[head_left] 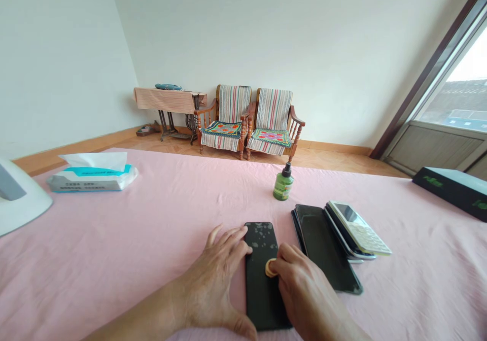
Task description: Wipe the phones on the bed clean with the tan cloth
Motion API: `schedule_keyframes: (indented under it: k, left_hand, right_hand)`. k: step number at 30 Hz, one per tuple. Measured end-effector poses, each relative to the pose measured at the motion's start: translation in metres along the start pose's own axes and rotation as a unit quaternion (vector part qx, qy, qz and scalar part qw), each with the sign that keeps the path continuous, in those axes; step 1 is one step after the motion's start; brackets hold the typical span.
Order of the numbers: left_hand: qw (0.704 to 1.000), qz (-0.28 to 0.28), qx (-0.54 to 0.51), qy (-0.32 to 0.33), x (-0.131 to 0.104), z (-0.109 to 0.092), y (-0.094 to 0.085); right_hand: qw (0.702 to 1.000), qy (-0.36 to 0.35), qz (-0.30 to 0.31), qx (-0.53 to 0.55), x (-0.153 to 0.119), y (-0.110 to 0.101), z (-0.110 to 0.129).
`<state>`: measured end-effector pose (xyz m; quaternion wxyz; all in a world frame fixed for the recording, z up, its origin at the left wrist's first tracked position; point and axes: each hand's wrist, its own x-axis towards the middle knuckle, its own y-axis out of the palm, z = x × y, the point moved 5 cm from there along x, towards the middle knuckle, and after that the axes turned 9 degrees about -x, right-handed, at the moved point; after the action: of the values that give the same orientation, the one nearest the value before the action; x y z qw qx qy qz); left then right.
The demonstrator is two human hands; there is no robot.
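Beyond the creased pink cloth (171,219), two striped-covered wooden armchairs (235,105) stand at twelve o'clock. At six o'clock lies a flat black rectangular smartphone (262,290), blotched at its far end; the left hand (213,277), fingers spread, touches its nine-o'clock edge, the right hand (304,282) pinching a small round tan pad (270,268) against it.

A: Pose of L hand (216,276)?
B: Palm down, spread wide, w/ thumb (241,325) well apart fr. fingers (228,239).
A: & R hand (304,285)?
B: Curled, back up, pinching w/ fingertips (280,266), angled fwd-L.
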<state>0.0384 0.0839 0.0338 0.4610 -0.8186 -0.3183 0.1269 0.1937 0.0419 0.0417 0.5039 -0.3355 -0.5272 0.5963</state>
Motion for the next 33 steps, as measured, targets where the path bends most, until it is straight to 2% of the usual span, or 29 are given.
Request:
schedule_keyframes:
  k: [5, 10, 13, 18, 20, 27, 29, 33]
  left_hand:
    - [0.999, -0.019, -0.028, -0.003, 0.002, -0.004, -0.002]
    - [0.999, -0.017, -0.033, -0.004, 0.0, -0.002, -0.001]
    - [0.999, -0.022, -0.04, 0.0, 0.0, -0.004, -0.002]
    - [0.998, -0.019, -0.051, -0.02, 0.001, -0.004, -0.001]
    - [0.998, -0.017, -0.049, -0.029, 0.001, -0.002, 0.0]
    - [0.999, -0.027, -0.017, -0.015, 0.0, 0.001, 0.003]
    - [1.0, -0.018, -0.004, -0.01, 0.0, 0.001, 0.003]
    - [1.0, -0.004, 0.022, -0.009, 0.001, 0.002, 0.003]
  right_hand:
    - [1.0, 0.0, -0.001, 0.02, 0.012, 0.001, 0.002]
    - [0.999, 0.031, -0.042, -0.015, 0.056, -0.005, -0.019]
    - [0.998, 0.034, -0.056, -0.018, 0.07, -0.004, -0.019]
    - [0.999, -0.004, -0.042, 0.014, 0.048, 0.001, 0.008]
    - [0.998, -0.013, -0.044, 0.045, 0.04, 0.002, 0.012]
    - [0.996, 0.032, -0.083, 0.023, 0.039, -0.001, -0.012]
    - [0.996, 0.021, -0.073, 0.037, 0.027, 0.001, -0.008]
    - [0.996, 0.006, -0.049, 0.067, -0.014, 0.006, 0.003]
